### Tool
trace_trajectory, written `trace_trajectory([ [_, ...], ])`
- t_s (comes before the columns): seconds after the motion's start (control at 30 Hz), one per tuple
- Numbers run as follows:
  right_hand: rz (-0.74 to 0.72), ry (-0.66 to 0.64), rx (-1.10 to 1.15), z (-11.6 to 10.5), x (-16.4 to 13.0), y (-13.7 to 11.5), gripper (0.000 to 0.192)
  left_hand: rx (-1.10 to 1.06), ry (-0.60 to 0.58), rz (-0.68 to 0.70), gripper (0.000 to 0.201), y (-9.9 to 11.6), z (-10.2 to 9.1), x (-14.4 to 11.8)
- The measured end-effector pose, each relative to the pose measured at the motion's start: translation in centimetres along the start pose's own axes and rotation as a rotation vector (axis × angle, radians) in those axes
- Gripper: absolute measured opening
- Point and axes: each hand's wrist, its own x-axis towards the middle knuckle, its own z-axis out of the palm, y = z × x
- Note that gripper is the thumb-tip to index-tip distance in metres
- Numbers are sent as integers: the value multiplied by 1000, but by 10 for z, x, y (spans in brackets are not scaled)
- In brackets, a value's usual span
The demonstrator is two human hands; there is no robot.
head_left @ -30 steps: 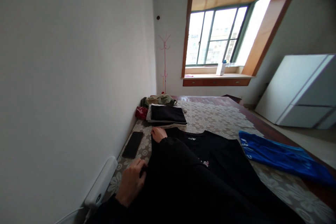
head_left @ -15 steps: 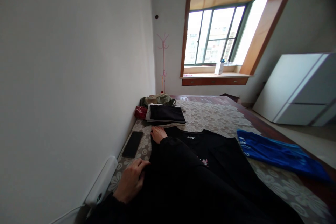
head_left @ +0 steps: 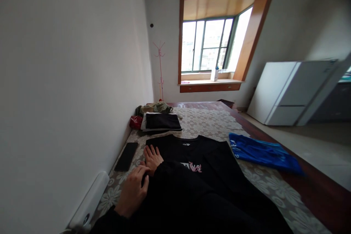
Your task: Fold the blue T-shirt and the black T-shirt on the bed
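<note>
A black T-shirt (head_left: 208,153) with a small pink print lies spread flat on the flower-patterned cover (head_left: 274,186), collar toward the window. My right hand (head_left: 153,158) rests flat on the shirt's left side with its fingers apart, the black sleeve of my arm lying across the shirt. Just below it, my left hand (head_left: 134,190) curls its fingers over the shirt's left edge and appears to pinch the fabric. The two hands almost touch.
A dark phone (head_left: 126,156) lies left of the shirt by the wall. Beyond it are a folded clothes stack (head_left: 161,121), a red item (head_left: 135,121) and olive garments (head_left: 155,108). A blue garment (head_left: 263,152) lies right. A white device (head_left: 87,204) sits at the wall.
My right hand has slid back from the shirt's shoulder toward me and now lies beside my left hand. My left hand stays at the shirt's edge. The view has tilted down and right.
</note>
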Motion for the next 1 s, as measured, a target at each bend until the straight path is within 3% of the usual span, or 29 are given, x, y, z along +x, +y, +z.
trace_trajectory([
  [0.13, -5, -35, 69, -28, 5, 19, 52, 16, 84, 65, 38, 18, 15, 39],
  [0.27, 120, 45, 47, -71, -22, 70, 58, 158, 62, 44, 46, 19, 39, 78],
  [0.47, 343, 157, -122, -152, -129, 180, 50, 275, -81, -54, 63, 3, 74, 94],
  [0.57, 467, 200, -226, -187, -184, 227, 43, 330, -132, -88, 67, -2, 76, 96],
  [0.67, 521, 213, -300, -204, -219, 259, 36, 371, -186, -112, 67, 7, 72, 102],
  [0.8, 510, 225, -347, -198, -234, 280, 34, 358, -259, 31, 62, 56, 86, 106],
  [0.9, 516, 266, -365, -189, -236, 288, 35, 269, -331, 217, 56, 113, 120, 107],
  [1.0, 523, 313, -369, -183, -239, 293, 35, 200, -348, 264, 54, 164, 156, 118],
])
